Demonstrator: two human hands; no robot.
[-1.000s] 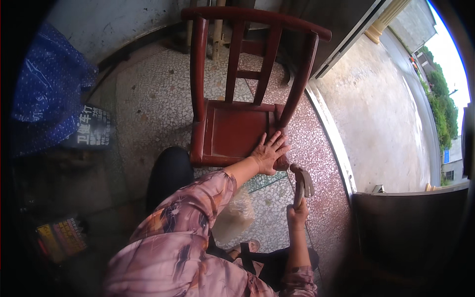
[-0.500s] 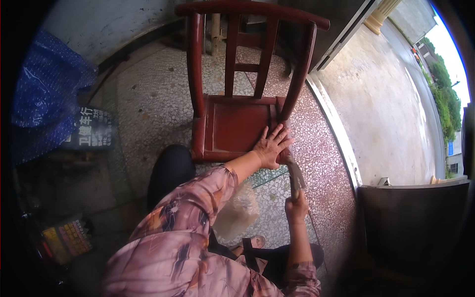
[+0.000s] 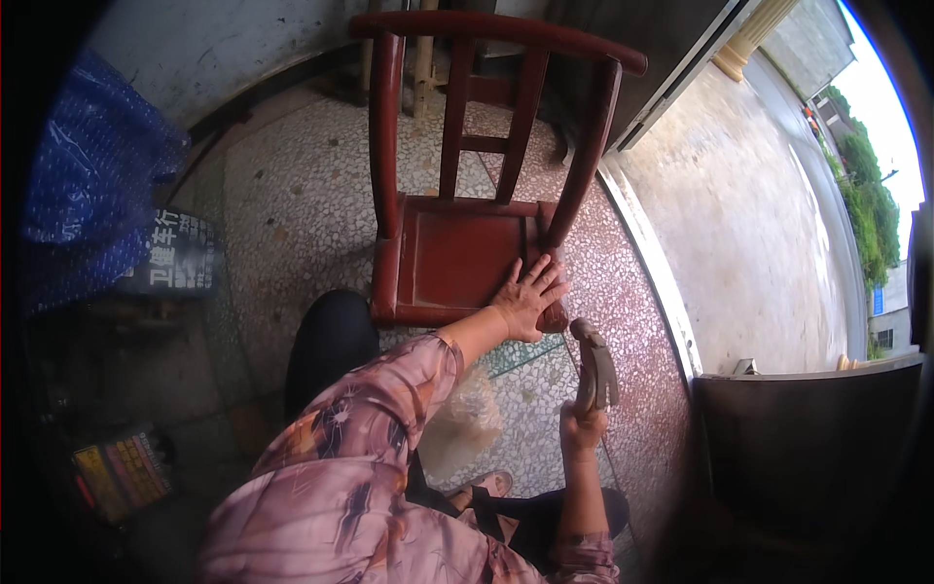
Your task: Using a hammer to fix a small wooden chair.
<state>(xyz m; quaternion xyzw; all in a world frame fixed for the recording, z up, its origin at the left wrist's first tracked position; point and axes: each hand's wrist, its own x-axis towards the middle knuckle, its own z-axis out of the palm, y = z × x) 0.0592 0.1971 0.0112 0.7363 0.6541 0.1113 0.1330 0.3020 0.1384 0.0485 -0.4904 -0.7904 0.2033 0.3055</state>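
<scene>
A reddish-brown wooden chair (image 3: pixel 465 251) stands in front of me, its slatted back on the far side. My left hand (image 3: pixel 528 298) lies spread on the near right corner of its seat, fingers apart. In my right hand (image 3: pixel 584 428) is a claw hammer (image 3: pixel 597 372), held by the handle with the fingers wrapped round it. The hammer's head is just off the chair's near right corner, with a small gap between them. Most of the handle is hidden by the hand.
Blue woven sheeting (image 3: pixel 92 185) hangs at the left above a dark printed board (image 3: pixel 180 253). A translucent plastic bag (image 3: pixel 462 419) lies by my feet on the speckled floor (image 3: pixel 292 195). A door sill (image 3: pixel 652 263) and a dark curved panel (image 3: pixel 808 428) are at the right.
The hammer has drawn back toward me, away from the chair's corner, and its head has turned into clearer view. My left hand stays on the seat.
</scene>
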